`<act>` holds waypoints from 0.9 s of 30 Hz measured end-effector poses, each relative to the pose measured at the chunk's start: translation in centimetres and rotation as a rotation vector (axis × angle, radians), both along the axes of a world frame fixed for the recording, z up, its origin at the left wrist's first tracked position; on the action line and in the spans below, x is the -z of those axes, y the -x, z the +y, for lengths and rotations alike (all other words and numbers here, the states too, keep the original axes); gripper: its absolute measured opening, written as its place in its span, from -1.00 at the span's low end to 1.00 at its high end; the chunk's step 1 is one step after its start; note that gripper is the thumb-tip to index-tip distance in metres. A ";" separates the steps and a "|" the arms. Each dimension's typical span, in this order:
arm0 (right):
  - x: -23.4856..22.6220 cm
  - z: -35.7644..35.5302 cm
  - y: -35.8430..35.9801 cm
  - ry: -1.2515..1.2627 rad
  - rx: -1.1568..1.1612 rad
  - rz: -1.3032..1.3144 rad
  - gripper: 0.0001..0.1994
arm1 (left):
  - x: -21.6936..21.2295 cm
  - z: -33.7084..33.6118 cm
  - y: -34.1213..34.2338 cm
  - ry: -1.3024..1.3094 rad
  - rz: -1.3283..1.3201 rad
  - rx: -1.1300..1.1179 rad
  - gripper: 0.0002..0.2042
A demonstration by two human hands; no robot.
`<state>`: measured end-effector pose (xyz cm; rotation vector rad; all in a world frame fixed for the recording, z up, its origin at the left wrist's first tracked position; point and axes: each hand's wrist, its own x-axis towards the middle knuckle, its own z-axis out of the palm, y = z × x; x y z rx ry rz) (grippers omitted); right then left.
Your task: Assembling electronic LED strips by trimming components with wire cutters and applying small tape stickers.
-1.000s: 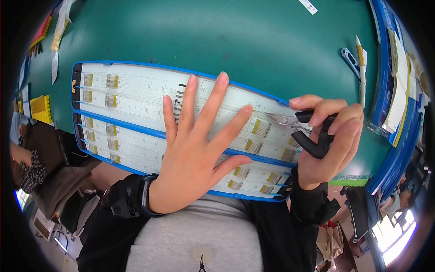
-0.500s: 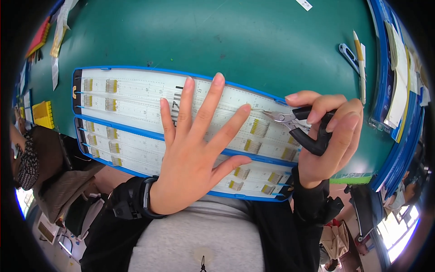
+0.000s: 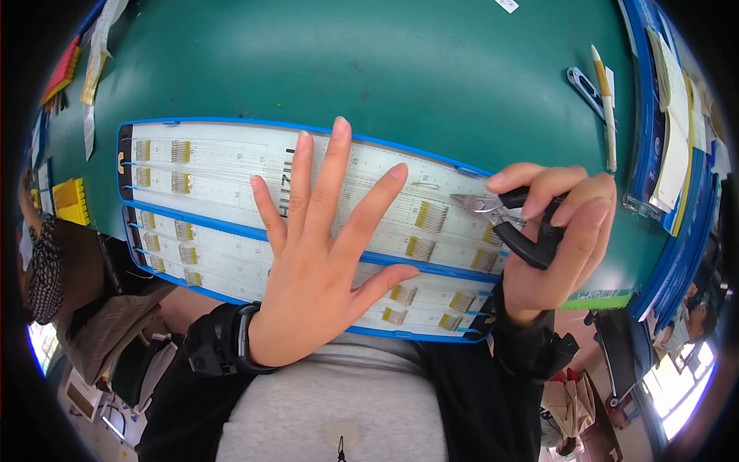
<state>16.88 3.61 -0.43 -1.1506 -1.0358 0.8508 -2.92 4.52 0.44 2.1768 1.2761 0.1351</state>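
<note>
Right hand (image 3: 583,239)'s grip clasps pliers (image 3: 493,206) over case (image 3: 231,146)'s right end, left hand (image 3: 304,269) splayed, grip released, across its middle; slipping tips might snag yellow bundles (image 3: 431,216).

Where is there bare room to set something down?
Largely bare: the broad green tabletop between the blue case, pen and paper slip. Crowded: the case, beneath the left hand and the pliers; the right edge, beside blue folders.

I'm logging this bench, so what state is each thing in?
Blue case: open, insides facing up
Pliers: held, tips pointing left; jaw opening unclear
Right hand: closed around the pliers
Left hand: fingers spread over the case
Pen-like stick: lying on the green table
Watch-like band: worn
</note>
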 end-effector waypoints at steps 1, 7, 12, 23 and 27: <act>0.0 0.0 0.0 0.001 0.001 0.000 -0.68 | 0.0 0.0 0.0 0.001 0.000 0.001 -0.17; 0.2 0.1 0.1 -0.026 0.079 0.041 -0.66 | 0.0 0.0 0.0 0.008 0.037 0.024 -0.28; 1.2 0.2 -0.5 -0.117 0.156 0.148 -0.65 | 0.0 0.1 -0.2 0.018 0.043 0.021 -0.32; 1.0 -0.4 -1.5 -0.201 0.184 0.242 -0.68 | 0.0 0.0 -0.1 0.001 0.030 0.019 -0.18; 0.6 0.2 -0.5 -0.111 0.064 0.174 -0.69 | -0.3 0.2 -0.1 0.026 0.089 0.074 -0.26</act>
